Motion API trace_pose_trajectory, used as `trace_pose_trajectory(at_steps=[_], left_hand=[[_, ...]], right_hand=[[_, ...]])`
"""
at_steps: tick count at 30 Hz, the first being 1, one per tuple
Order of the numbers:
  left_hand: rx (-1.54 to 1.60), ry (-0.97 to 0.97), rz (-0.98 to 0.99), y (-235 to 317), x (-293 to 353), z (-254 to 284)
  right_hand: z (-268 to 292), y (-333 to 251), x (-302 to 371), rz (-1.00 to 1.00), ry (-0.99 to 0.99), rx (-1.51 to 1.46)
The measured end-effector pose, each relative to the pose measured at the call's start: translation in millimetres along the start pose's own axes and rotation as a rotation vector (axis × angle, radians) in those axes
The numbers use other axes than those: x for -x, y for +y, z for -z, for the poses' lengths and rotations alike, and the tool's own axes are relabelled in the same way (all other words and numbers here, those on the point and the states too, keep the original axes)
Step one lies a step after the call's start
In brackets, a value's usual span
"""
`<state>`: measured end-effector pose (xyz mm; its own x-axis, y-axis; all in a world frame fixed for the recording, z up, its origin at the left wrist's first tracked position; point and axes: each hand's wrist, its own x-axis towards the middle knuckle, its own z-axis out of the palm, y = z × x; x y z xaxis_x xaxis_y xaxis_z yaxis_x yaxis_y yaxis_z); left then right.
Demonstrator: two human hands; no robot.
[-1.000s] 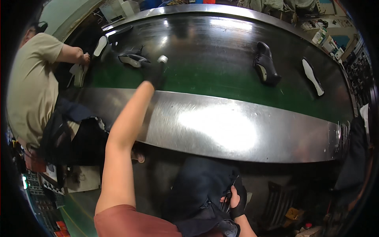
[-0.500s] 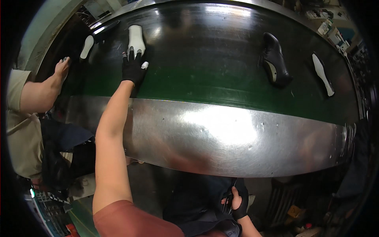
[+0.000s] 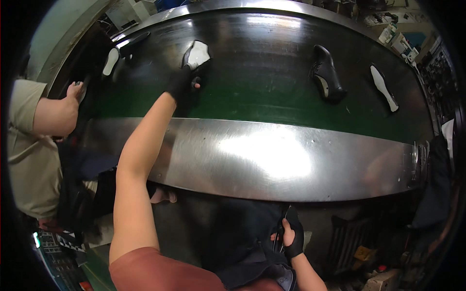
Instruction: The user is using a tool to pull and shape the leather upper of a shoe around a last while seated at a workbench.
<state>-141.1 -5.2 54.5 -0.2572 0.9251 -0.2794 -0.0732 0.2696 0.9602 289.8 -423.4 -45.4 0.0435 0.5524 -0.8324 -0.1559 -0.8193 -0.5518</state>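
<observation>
My left hand [image 3: 182, 86], in a black fingerless glove, reaches over the dark belt and grips one end of a black shoe [image 3: 198, 55]. The shoe's white underside faces up and its far end is tilted to the right. Down by my lap, my right hand [image 3: 291, 238], also gloved in black, is closed round a slim dark hand tool [image 3: 278, 240]; its kind is hard to make out. Right of the middle on the belt lies a black lace-up shoe [image 3: 327, 75] on its side. A white-soled shoe [image 3: 383, 87] rests farther right.
A metal ledge [image 3: 291, 160] runs along the belt's near side. At the left, a co-worker's hand [image 3: 75, 91] hovers by the belt [image 3: 252, 77], near another white-soled shoe [image 3: 111, 61]. Bottles and boxes [image 3: 398, 41] stand beyond the belt's far right corner.
My left hand has moved right and closed on the shoe, which has shifted right and turned. The view has shifted slightly. My right hand keeps its hold on the tool.
</observation>
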Motion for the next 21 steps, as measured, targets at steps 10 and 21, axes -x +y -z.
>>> trace_pose_trajectory(at_steps=[10,21], left_hand=[[-0.986,0.116,-0.406,-44,87,-85],[0.77,-0.401,0.204,-56,234,-82]], right_hand=[[16,33,3,0.018,-0.117,0.033],[39,47,5,0.088,-0.096,-0.009]])
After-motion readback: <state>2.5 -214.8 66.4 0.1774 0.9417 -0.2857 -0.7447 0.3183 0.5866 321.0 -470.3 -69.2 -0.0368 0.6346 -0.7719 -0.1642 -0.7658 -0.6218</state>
